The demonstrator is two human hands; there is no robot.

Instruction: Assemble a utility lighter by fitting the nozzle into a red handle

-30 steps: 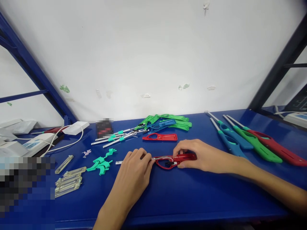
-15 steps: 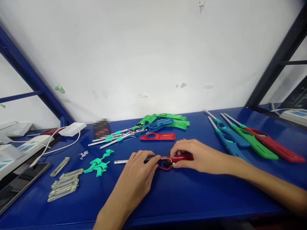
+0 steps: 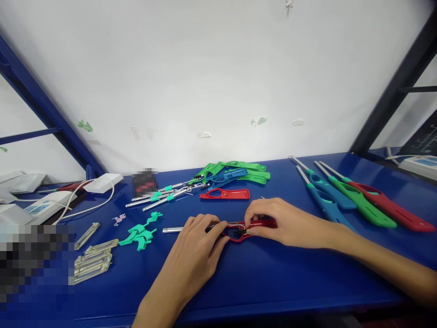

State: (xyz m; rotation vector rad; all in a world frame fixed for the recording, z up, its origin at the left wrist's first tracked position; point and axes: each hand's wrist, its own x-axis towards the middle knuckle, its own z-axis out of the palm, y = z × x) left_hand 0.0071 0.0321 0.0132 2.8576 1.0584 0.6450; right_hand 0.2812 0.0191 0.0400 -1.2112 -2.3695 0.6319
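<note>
An open red utility lighter shell (image 3: 235, 239) lies on the blue table in front of me, its finger loop facing me. From its left end sticks out a silver metal tube (image 3: 172, 230). My left hand (image 3: 198, 246) rests over the joint of tube and shell, fingers closed on it. Thin wires (image 3: 235, 225) and a small black part (image 3: 238, 234) show inside the shell. With thumb and fingertips, my right hand (image 3: 273, 223) pinches the shell beside that black part; what exactly lies between the tips is hidden. A matching red half shell (image 3: 225, 194) lies behind.
Green and blue half shells (image 3: 246, 171) and metal tubes with wires (image 3: 164, 198) are heaped at the back. Teal plastic pieces (image 3: 138, 236) and clear fuel tanks (image 3: 94, 264) lie left. Assembled lighters (image 3: 362, 200) lie right. A white cable (image 3: 111, 196) crosses the left side.
My right thumb and fingertips have shifted slightly at the shell, and the white bit by the thumb is now mostly covered. My left hand has hardly moved.
</note>
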